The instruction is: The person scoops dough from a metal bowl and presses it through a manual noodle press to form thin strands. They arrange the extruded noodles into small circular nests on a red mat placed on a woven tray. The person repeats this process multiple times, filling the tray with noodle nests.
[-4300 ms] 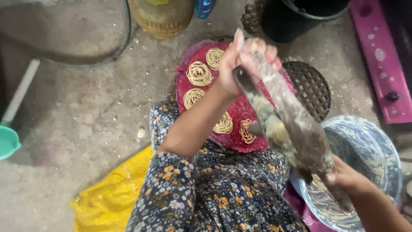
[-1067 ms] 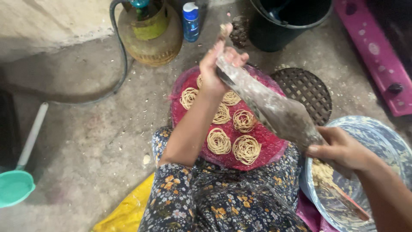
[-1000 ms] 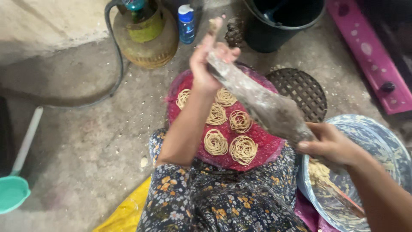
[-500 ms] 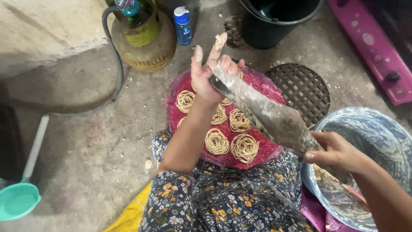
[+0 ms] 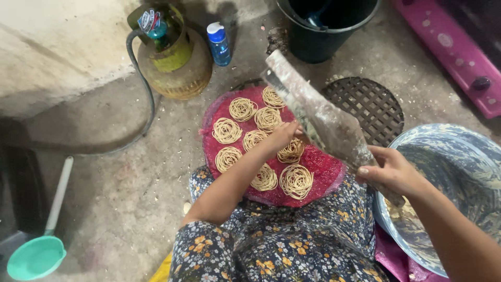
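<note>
My right hand (image 5: 391, 172) grips the lower end of a long clear plastic bag (image 5: 323, 117) smeared with pale dough, over the rim of a blue patterned bowl (image 5: 469, 141). The bag slants up and away to the left. My left hand (image 5: 284, 137) is at the bag's middle, fingers pinched against its near edge. Under both hands a round red mat (image 5: 323, 167) rests on my lap and the floor. Several coiled noodle spirals (image 5: 296, 180) lie on it.
A yellow gas cylinder (image 5: 175, 62) with a hose stands at the back, a blue bottle (image 5: 219, 44) beside it. A black bucket (image 5: 323, 31), a dark round lattice tray (image 5: 370, 107), a pink stove (image 5: 454, 47) and a teal scoop (image 5: 36, 256) lie around.
My left hand has dropped from the bag's top end to its middle. The bag's top now stands free. My right hand keeps its hold at the bowl.
</note>
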